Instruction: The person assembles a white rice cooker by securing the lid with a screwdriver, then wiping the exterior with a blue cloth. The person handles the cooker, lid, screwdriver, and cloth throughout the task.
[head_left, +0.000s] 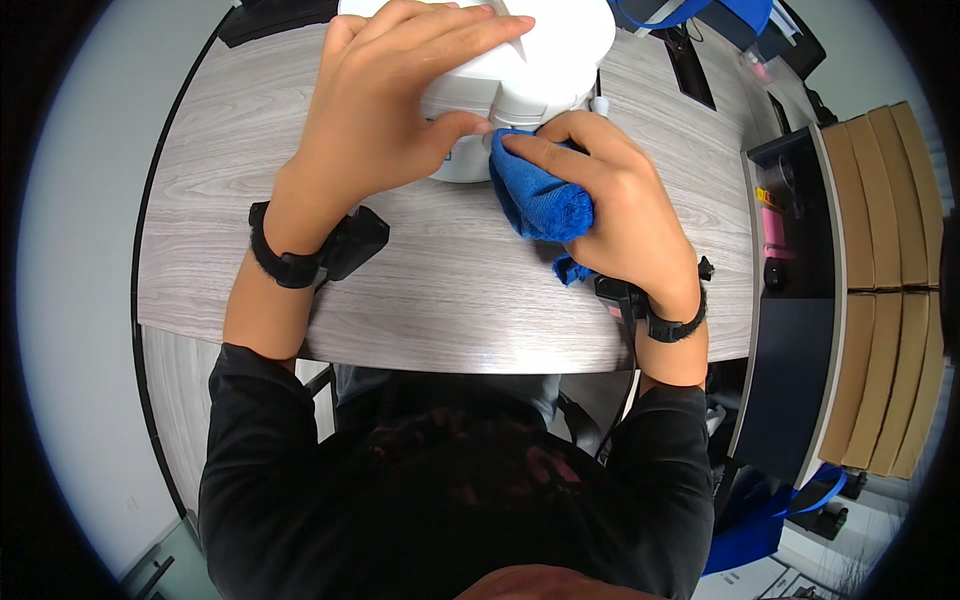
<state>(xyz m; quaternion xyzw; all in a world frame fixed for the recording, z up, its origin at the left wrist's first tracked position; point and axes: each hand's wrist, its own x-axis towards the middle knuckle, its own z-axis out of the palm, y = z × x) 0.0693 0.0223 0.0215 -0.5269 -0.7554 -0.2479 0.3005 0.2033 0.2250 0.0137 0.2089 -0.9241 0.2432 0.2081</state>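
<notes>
A white appliance with a rounded, lobed top point(565, 50) stands at the far middle of the desk; its kind is not plain. My left hand point(385, 105) holds it, fingers stretched over the top and thumb against the front side. In my right hand point(625, 195) is a bunched blue cloth point(540, 190), pressed to the appliance's front, right of my left thumb. One loose end of the cloth hangs below the palm. The front of the appliance is partly hidden by both hands. A black strap with a small device sits on each wrist.
The wood-grain desk point(440, 310) curves along its near edge, close to my body. At the right is a dark shelf unit point(790, 370) with small items inside, beside several cardboard boxes point(890, 230). A blue bag point(745, 535) lies below. A dark object point(280, 22) rests at the far left.
</notes>
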